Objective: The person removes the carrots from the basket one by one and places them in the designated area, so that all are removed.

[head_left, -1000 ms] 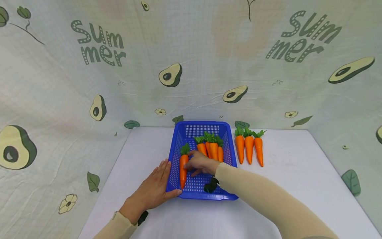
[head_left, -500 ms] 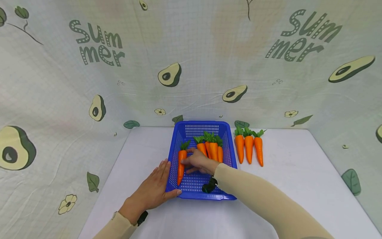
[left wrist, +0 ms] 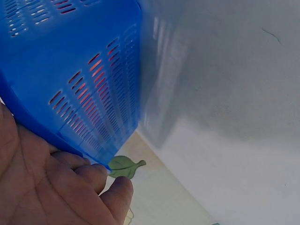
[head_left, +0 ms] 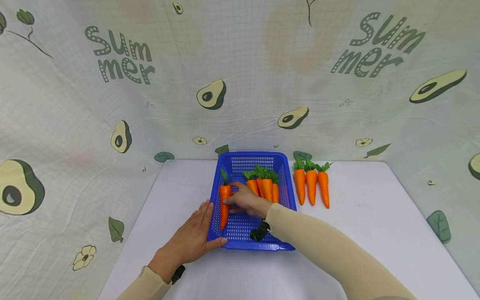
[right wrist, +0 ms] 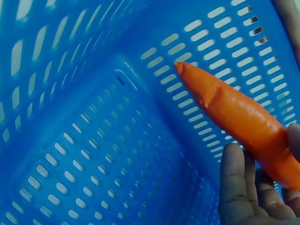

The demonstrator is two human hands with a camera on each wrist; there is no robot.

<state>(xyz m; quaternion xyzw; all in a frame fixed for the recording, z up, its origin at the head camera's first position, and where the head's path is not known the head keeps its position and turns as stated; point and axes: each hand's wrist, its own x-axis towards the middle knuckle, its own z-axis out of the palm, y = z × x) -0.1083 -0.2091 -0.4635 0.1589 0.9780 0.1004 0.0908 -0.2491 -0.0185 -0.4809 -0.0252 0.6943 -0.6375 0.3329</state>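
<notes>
Our right hand [head_left: 245, 199] grasped a carrot [head_left: 224, 205] at frame centre; our flat-fingered left hand [head_left: 193, 237] pressed the basket [head_left: 250, 159] below.

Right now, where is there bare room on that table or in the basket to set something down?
The table is bare right of the three loose carrots, and left of the left hand. Inside the blue basket, the near floor is free. It is crowded at the back, where the right hand holds a carrot beside the bunched carrots.
</notes>
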